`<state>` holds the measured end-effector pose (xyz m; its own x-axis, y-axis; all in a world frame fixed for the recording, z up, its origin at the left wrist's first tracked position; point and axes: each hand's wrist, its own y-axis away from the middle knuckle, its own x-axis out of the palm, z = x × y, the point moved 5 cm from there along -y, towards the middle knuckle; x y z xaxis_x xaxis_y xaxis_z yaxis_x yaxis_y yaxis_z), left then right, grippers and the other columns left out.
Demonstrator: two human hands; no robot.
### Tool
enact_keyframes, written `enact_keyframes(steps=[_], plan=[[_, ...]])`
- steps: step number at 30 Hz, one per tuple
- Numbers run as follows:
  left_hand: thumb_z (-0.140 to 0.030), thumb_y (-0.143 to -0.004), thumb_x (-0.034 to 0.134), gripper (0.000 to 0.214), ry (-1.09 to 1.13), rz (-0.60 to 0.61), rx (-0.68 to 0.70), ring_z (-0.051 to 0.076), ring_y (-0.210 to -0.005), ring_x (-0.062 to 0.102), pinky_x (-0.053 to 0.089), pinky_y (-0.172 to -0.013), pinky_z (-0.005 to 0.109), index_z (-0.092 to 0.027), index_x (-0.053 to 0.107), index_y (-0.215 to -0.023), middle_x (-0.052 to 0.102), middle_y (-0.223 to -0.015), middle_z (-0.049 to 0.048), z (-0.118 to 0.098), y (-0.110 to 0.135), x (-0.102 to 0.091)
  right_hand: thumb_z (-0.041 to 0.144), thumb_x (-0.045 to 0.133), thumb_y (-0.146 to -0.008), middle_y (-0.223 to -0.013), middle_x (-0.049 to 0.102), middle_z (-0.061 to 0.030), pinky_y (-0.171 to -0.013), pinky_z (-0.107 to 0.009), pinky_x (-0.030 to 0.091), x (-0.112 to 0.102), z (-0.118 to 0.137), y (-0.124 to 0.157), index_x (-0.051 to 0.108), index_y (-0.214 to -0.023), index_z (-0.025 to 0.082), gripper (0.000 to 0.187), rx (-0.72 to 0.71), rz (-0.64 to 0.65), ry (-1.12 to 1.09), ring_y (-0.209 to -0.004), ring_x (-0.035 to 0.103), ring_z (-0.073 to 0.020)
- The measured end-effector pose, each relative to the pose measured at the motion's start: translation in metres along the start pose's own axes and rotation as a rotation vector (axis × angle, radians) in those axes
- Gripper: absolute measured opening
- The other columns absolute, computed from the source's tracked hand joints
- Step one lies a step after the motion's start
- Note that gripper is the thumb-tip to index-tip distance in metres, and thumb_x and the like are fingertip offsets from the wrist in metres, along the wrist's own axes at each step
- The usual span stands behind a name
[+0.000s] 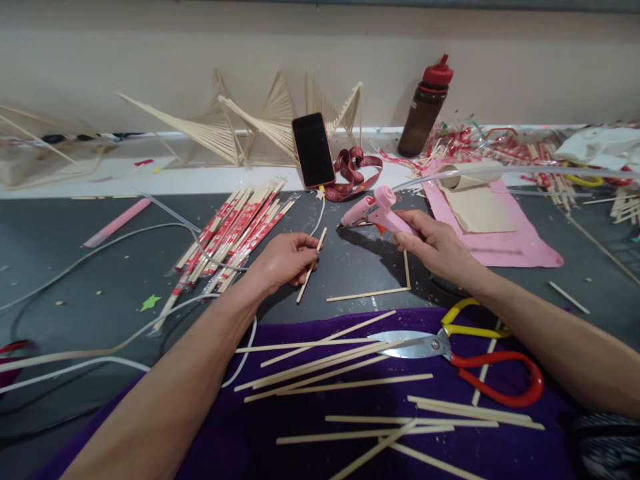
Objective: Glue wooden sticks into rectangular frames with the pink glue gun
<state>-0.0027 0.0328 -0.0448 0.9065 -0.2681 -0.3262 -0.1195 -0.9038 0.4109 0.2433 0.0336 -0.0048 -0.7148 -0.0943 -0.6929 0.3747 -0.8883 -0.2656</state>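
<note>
My left hand (293, 261) pinches a short wooden stick (311, 267), which slants upward to the right just over the grey table. In my right hand (431, 243) is a pink hot glue gun (376, 212), its nozzle pointing left. Below the gun lies a stick frame (367, 294), two sticks meeting at a corner; part of it is hidden by the gun and hand. Loose wooden sticks (320, 363) are scattered on a purple cloth (240, 440) nearest me. Scissors (435, 345) with yellow and red handles rest on that cloth, blades over some sticks.
Wrapped chopsticks (230, 233) lie left of my hand, crossed by white cables. Behind stand a phone (313, 150), a red lanyard (353, 175), a bottle (425, 107) and twisted stick models (200, 130). Pink sheet material (525, 247) and torn wrappers (470, 140) occupy the right.
</note>
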Motion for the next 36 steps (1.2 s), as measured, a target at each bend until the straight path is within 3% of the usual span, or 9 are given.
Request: enact_keyframes(steps=[7,15,23,30,36], plan=[[-0.015,-0.072,0.054,0.018,-0.031,-0.001,0.015,0.005,-0.033,0.044,0.032,-0.032,0.017,-0.017,0.056,-0.09,0.055,-0.056,-0.005,0.0,0.001,0.0,0.03,0.05,-0.086,-0.099,0.063,-0.0052,-0.069,-0.03,0.051,0.003,-0.005,-0.001,0.05,-0.123,0.02,0.038,0.038,0.001,-0.204,-0.079,0.062,-0.0166],[-0.019,-0.073,0.055,0.019,-0.12,0.042,0.078,0.005,-0.036,0.044,0.035,-0.034,0.017,-0.016,0.059,-0.091,0.056,-0.056,-0.0035,-0.003,0.002,0.006,0.032,0.052,-0.087,-0.086,0.063,-0.0022,-0.063,-0.025,0.049,-0.003,-0.006,-0.003,0.054,-0.12,0.019,0.036,0.086,-0.032,-0.321,-0.07,0.058,-0.012],[-0.021,-0.073,0.055,0.022,-0.217,0.046,0.099,0.006,-0.037,0.044,0.035,-0.037,0.017,-0.016,0.061,-0.094,0.055,-0.054,-0.0033,-0.007,0.001,0.007,0.031,0.058,-0.083,-0.075,0.064,-0.0003,-0.054,-0.023,0.044,-0.017,-0.016,-0.008,0.062,-0.108,0.019,0.027,0.22,-0.041,-0.333,-0.062,0.058,-0.0103],[-0.037,-0.072,0.058,0.028,-0.506,-0.042,0.218,0.009,-0.047,0.055,0.042,-0.05,0.02,-0.022,0.067,-0.094,0.063,-0.06,-0.003,-0.012,0.0,0.006,0.025,0.059,-0.083,-0.074,0.063,-0.0002,-0.05,-0.019,0.039,-0.022,-0.017,-0.008,0.066,-0.1,0.017,0.02,0.289,-0.024,-0.434,-0.058,0.056,-0.0068],[-0.042,-0.073,0.055,0.034,-0.641,-0.1,0.296,0.011,-0.056,0.059,0.045,-0.065,0.024,-0.02,0.069,-0.096,0.065,-0.064,-0.0019,-0.026,0.002,0.006,0.022,0.06,-0.083,-0.073,0.063,-0.001,-0.05,-0.021,0.039,-0.029,-0.016,-0.008,0.067,-0.098,0.019,0.017,0.264,-0.001,-0.441,-0.058,0.056,-0.008]])
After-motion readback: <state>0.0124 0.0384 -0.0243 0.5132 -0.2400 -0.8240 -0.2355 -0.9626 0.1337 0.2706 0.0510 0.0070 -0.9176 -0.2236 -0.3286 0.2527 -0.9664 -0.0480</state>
